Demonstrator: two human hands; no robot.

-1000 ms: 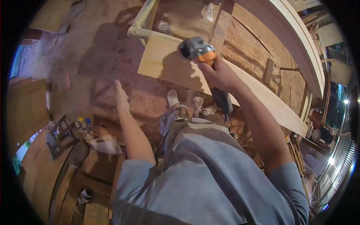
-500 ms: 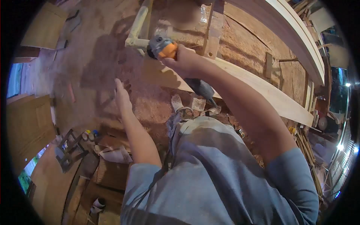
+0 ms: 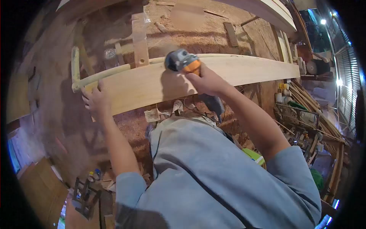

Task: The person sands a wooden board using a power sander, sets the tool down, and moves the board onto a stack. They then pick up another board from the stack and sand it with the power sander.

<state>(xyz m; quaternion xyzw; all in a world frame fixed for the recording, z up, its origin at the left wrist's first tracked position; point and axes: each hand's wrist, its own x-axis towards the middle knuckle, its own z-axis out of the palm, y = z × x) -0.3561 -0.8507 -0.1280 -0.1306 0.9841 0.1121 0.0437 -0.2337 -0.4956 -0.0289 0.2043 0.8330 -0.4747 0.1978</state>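
A long pale plank [image 3: 251, 70] lies across the view in front of me. My right hand [image 3: 207, 79] is wrapped round an orange and grey power tool [image 3: 183, 61], whose dark round head is over the plank's far edge. My left hand [image 3: 96, 100] is at the plank's left end, its fingers spread over the wood. Just beyond the left hand a yellowish pipe-like frame [image 3: 105, 75] runs along the plank's far side and bends at a corner.
A wooden crosspiece with a hole [image 3: 140, 44] stands beyond the plank. Another long beam [image 3: 274, 15] crosses the top right. Sawdust covers the ground [image 3: 206, 32]. Sticks [image 3: 305, 101] and a wire rack [image 3: 297, 115] are at the right. A small dark stool-like frame [image 3: 85, 194] is at lower left.
The view has shifted, showing more of the plank. My left hand has come from free air onto the plank's left end. The tool in my right hand is now over the plank's far edge.
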